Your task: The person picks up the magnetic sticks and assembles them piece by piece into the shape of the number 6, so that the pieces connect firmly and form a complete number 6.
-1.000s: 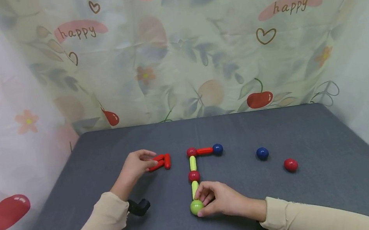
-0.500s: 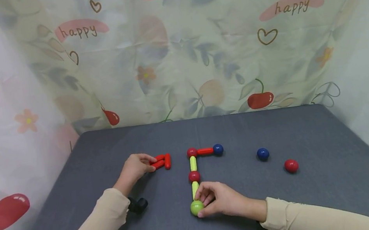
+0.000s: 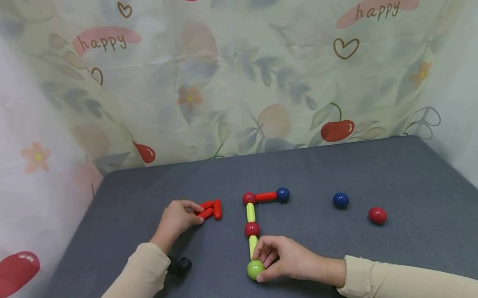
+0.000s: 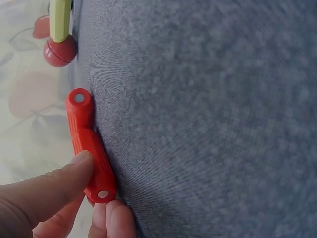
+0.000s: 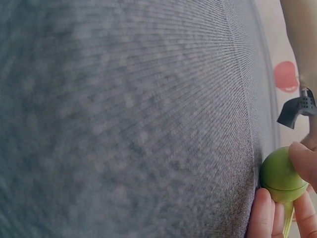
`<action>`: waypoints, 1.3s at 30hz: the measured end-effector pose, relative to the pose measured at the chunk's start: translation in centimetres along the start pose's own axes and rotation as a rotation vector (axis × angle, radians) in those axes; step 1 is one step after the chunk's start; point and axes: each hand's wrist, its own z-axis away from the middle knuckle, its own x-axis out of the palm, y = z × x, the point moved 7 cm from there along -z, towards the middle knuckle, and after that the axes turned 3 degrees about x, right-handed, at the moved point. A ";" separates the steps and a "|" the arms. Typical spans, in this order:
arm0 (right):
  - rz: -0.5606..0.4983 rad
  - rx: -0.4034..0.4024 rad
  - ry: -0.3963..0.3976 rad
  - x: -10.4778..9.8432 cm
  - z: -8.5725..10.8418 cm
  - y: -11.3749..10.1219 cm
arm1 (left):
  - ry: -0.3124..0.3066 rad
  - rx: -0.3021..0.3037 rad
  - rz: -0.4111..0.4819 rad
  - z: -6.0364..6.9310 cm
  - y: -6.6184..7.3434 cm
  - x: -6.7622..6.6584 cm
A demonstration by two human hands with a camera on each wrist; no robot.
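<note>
My left hand point(image 3: 178, 221) pinches a red magnetic rod point(image 4: 94, 161) between thumb and fingers. It lies in a small cluster with other red rods point(image 3: 217, 209), at the left of the table. My right hand point(image 3: 288, 259) holds a green ball point(image 3: 256, 270) between thumb and fingers; in the right wrist view the green ball point(image 5: 282, 174) has a seam round it. That ball ends a column of yellow-green rods point(image 3: 250, 212) and red balls point(image 3: 252, 229). From the top red ball point(image 3: 249, 198) a red rod point(image 3: 266, 196) runs right to a blue ball point(image 3: 282, 194).
A loose blue ball point(image 3: 340, 200) and a loose red ball point(image 3: 377, 215) lie on the right side of the dark grey table point(image 3: 315, 169). A patterned curtain point(image 3: 237, 68) stands behind the table and along both sides.
My left hand has come down slightly and nearer to me, its thumb and fingers now on the red rod's end. The right hand stays on the green ball.
</note>
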 end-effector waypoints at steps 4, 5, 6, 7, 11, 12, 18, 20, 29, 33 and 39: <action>-0.004 0.000 -0.002 0.0 -0.1 0.1 | -0.007 0.005 0.017 0.2 0.0 -0.2; -0.003 -0.001 -0.002 0.0 -0.1 0.1 | -0.008 0.007 0.020 0.2 0.1 -0.2; -0.003 -0.002 -0.001 0.0 -0.1 0.1 | -0.007 0.008 0.023 0.2 0.1 -0.3; -0.002 -0.002 0.000 0.0 -0.1 0.1 | -0.008 0.006 0.029 0.2 0.0 -0.4; 0.000 -0.005 0.002 0.0 -0.1 0.2 | -0.012 -0.007 0.063 0.1 0.1 -0.8; -0.001 -0.004 0.002 0.0 -0.1 0.2 | -0.013 -0.009 0.075 0.1 0.1 -0.8; -0.010 0.011 0.000 0.0 -0.2 0.3 | -0.019 0.038 0.227 0.8 2.0 -0.4; -0.010 0.012 0.002 0.0 -0.2 0.3 | -0.021 0.055 0.278 1.2 2.9 0.3; 0.001 0.009 0.009 -0.1 -0.2 0.4 | 0.006 0.136 0.407 2.1 5.8 4.2; -0.003 0.012 0.007 -0.1 -0.2 0.4 | -0.009 0.180 0.412 2.1 6.8 5.4; -0.001 -0.016 0.000 0.0 -0.2 0.3 | -0.074 0.259 0.333 1.2 8.2 7.3</action>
